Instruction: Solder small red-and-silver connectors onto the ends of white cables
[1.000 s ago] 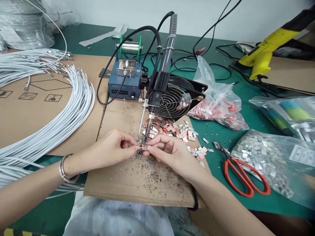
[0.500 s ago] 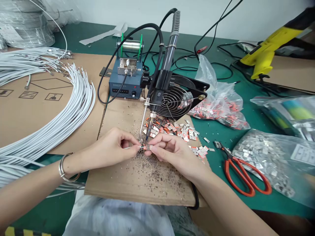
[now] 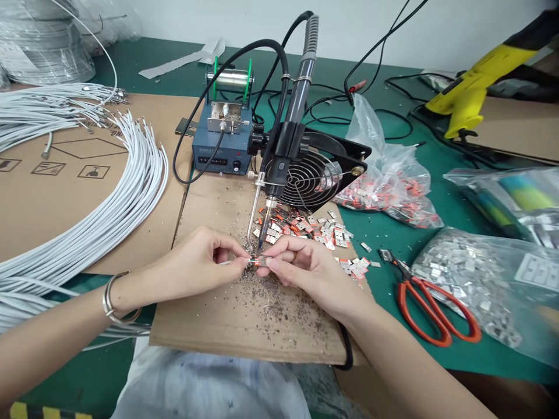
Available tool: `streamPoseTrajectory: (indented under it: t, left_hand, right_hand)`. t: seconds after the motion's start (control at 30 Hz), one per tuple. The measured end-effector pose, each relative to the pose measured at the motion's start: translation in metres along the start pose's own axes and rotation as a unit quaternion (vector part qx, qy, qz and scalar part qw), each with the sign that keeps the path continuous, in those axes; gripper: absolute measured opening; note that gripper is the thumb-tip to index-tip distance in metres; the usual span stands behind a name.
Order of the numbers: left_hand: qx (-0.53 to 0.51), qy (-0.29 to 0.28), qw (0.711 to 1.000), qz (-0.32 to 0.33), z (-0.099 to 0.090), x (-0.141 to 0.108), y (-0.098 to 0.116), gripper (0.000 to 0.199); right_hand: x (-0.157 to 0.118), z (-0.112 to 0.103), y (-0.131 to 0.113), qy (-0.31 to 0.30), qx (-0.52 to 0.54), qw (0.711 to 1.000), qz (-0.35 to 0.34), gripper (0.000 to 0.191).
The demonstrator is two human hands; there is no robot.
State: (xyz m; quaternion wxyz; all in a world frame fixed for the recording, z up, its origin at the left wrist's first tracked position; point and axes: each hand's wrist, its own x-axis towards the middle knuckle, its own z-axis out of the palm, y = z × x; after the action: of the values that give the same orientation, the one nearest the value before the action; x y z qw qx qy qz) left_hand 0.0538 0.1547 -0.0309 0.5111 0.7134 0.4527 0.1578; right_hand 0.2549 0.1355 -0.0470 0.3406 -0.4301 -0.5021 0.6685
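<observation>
Pinched between thumb and finger, a white cable end is in my left hand (image 3: 213,259). My right hand (image 3: 301,270) grips a small orange-and-silver connector (image 3: 261,262) against that cable end. Right above the join is the tip of a mounted soldering iron (image 3: 262,233), with a thin metal feed tube (image 3: 254,215) to its left. Whether the tip touches the connector is too small to tell. Loose connectors (image 3: 338,235) lie behind my right hand on the cardboard (image 3: 209,326), which is strewn with dark crumbs.
A blue solder feeder (image 3: 220,151) and a round fan (image 3: 308,177) stand behind. White cables (image 3: 144,192) curve at the left. Red-handled scissors (image 3: 406,302), a bag of metal parts (image 3: 471,279), a bag of orange parts (image 3: 393,192) and a yellow tool (image 3: 471,93) are at the right.
</observation>
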Motion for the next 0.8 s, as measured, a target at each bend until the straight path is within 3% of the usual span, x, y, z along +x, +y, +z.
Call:
streamPoseTrajectory:
  t: [0.8]
  left_hand:
    - [0.011,-0.009,1.000,-0.008,-0.0010,-0.0007,0.0002,0.020]
  right_hand:
    - [0.0004,0.0021,-0.0020,0.011,0.010,1.000,0.003,0.017]
